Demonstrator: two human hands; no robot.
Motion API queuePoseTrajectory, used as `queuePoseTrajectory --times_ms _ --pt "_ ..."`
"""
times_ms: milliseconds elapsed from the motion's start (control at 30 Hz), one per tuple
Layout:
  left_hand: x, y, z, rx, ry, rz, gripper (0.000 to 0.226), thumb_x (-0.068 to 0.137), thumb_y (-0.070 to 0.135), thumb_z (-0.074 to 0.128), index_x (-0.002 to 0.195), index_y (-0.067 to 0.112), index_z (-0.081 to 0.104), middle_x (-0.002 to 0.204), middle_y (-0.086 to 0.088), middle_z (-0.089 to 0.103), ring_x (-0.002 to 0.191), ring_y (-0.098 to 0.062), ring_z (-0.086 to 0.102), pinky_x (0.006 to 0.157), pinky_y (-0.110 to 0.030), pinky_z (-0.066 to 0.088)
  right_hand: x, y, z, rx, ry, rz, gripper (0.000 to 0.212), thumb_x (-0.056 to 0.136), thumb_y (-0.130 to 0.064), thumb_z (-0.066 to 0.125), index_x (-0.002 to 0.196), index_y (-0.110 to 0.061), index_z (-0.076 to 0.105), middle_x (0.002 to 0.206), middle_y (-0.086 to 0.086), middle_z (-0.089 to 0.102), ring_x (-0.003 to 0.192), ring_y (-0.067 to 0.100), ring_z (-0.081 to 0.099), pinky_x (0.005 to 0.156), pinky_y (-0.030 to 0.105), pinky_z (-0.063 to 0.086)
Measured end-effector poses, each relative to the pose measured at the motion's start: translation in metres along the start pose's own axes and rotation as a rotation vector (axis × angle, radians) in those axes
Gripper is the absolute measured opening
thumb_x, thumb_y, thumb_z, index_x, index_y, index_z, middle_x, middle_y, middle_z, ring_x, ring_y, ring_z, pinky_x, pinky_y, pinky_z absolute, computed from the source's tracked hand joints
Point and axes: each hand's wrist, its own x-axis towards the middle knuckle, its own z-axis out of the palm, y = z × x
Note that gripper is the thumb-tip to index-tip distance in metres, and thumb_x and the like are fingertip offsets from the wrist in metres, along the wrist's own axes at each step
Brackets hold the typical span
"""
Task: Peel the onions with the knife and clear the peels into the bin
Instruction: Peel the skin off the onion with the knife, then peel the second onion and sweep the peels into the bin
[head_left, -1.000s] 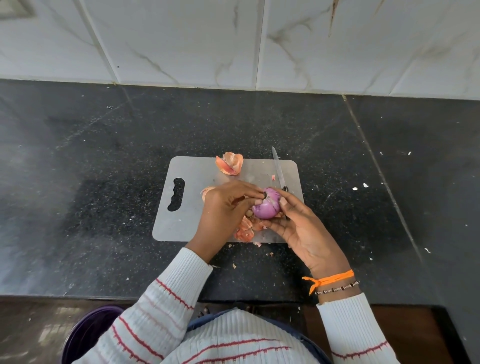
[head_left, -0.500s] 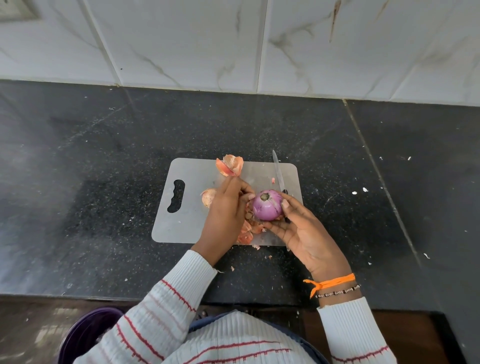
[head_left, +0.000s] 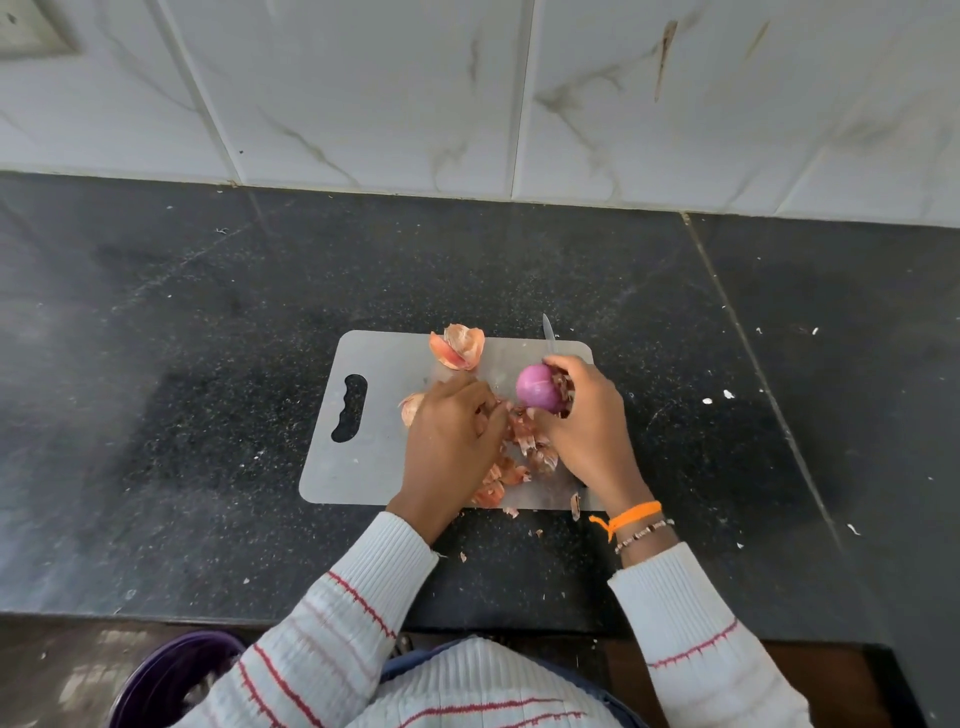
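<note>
A peeled purple onion (head_left: 538, 387) is gripped in my right hand (head_left: 589, 426), just above the right half of the grey cutting board (head_left: 363, 467). My left hand (head_left: 454, 434) rests low on the board beside it, with its fingers curled over a pile of orange-brown peels (head_left: 522, 452); whether it grips any is hidden. A large loose peel (head_left: 460, 347) lies at the board's far edge. The knife lies on the board behind my right hand, and only its blade tip (head_left: 548, 332) shows.
The board lies on a black stone counter (head_left: 208, 364) against a white tiled wall (head_left: 467, 104). Small peel scraps (head_left: 462, 557) are scattered on the counter near the board's front edge. A purple bin (head_left: 166, 675) stands below the counter at lower left.
My left hand has let go of the onion and dropped onto the peel pile. My right hand has turned over and lifted the onion toward the board's far right.
</note>
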Motion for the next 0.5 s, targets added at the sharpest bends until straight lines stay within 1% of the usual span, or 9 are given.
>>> queuePoseTrajectory --times_ms 67,133,200,267,333,400,467,500 --pt "0.002 -0.001 -0.003 -0.018 0.003 -0.037 0.011 0.079 0.009 0.068 0.075 0.015 0.060 0.079 0.010 0.051 0.073 -0.016 0.050 0.063 -0.025 0.036 0.010 -0.001 0.005 -0.074 0.026 -0.046 0.048 0.072 -0.002 0.071 0.115 -0.015 0.055 0.112 0.003 0.058 0.102 0.021 0.047 0.084 0.029 0.041" --pt "0.004 -0.003 -0.007 -0.010 0.020 -0.056 0.016 0.079 0.002 0.064 0.087 0.016 0.064 0.085 0.013 0.050 0.079 -0.017 0.049 0.068 -0.025 0.036 0.020 -0.003 0.008 -0.113 0.040 -0.069 0.045 0.072 0.000 0.071 0.111 -0.014 0.053 0.109 0.002 0.058 0.101 0.019 0.042 0.080 0.027 0.038" --pt "0.004 -0.007 -0.010 0.009 0.035 -0.072 0.021 0.079 -0.001 0.060 0.088 0.017 0.066 0.086 0.013 0.050 0.080 -0.017 0.046 0.069 -0.023 0.033 0.028 -0.002 0.011 -0.144 0.029 -0.086 0.044 0.071 -0.003 0.075 0.107 -0.015 0.052 0.106 0.001 0.059 0.102 0.019 0.042 0.079 0.029 0.041" --pt "0.003 -0.012 -0.012 0.035 0.034 -0.108 0.022 0.079 -0.002 0.060 0.087 0.017 0.067 0.088 0.009 0.055 0.084 -0.017 0.045 0.071 -0.022 0.031 0.031 0.000 0.015 -0.154 0.009 -0.087 0.043 0.071 -0.008 0.078 0.104 -0.016 0.052 0.106 0.000 0.059 0.100 0.014 0.041 0.078 0.026 0.040" --pt "0.001 -0.017 -0.013 0.065 0.035 -0.142 0.025 0.077 -0.003 0.060 0.090 0.016 0.068 0.096 0.003 0.059 0.088 -0.018 0.044 0.075 -0.018 0.027 0.032 0.001 0.015 -0.145 -0.005 -0.085 0.040 0.071 -0.009 0.078 0.102 -0.017 0.053 0.105 0.000 0.059 0.099 0.012 0.041 0.077 0.022 0.038" --pt "-0.001 -0.021 -0.014 0.098 0.028 -0.151 0.030 0.075 -0.006 0.059 0.098 0.013 0.066 0.104 -0.002 0.059 0.093 -0.021 0.045 0.080 -0.015 0.022 0.031 -0.001 0.013 -0.110 -0.003 -0.079 0.031 0.075 -0.011 0.075 0.100 -0.015 0.056 0.103 -0.001 0.058 0.098 0.012 0.044 0.076 0.011 0.035" --pt "-0.001 -0.024 -0.013 0.120 0.000 -0.135 0.038 0.073 -0.012 0.056 0.105 0.007 0.064 0.110 -0.009 0.058 0.102 -0.028 0.049 0.087 -0.020 0.021 0.027 -0.004 0.011 -0.072 0.033 -0.098 0.016 0.082 -0.009 0.067 0.096 -0.013 0.061 0.103 0.000 0.057 0.096 0.009 0.047 0.076 0.004 0.034" --pt "-0.002 -0.025 -0.013 0.124 -0.019 -0.136 0.041 0.073 -0.014 0.053 0.109 0.005 0.062 0.114 -0.011 0.057 0.107 -0.030 0.050 0.089 -0.023 0.022 0.023 -0.005 0.010 -0.053 0.054 -0.110 0.009 0.085 -0.006 0.062 0.092 -0.011 0.063 0.103 0.001 0.057 0.095 0.009 0.049 0.077 0.004 0.035"
